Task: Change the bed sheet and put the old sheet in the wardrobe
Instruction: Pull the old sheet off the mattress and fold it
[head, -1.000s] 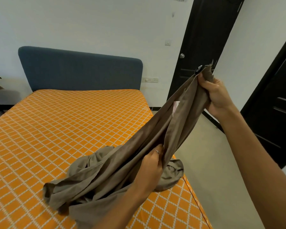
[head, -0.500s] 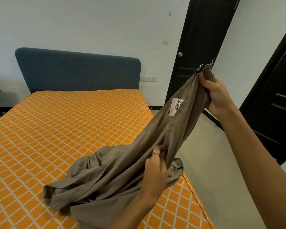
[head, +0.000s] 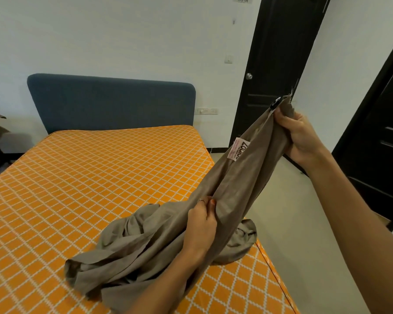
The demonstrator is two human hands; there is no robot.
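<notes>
While our right hand (head: 301, 134) gripped one raised end of the crumpled grey-brown cotton sheet (head: 168, 236), our left hand (head: 201, 223) pinched its middle; the rest lay heaped on the orange diamond-patterned mattress (head: 77, 189). Risk noted: twisted folds could hide the corners, so spreading might go askew or slide floorward.

a blue headboard (head: 111, 103) stands at upper left, a black door (head: 279, 71) at upper right, a wall socket (head: 206, 111) between them.
</notes>
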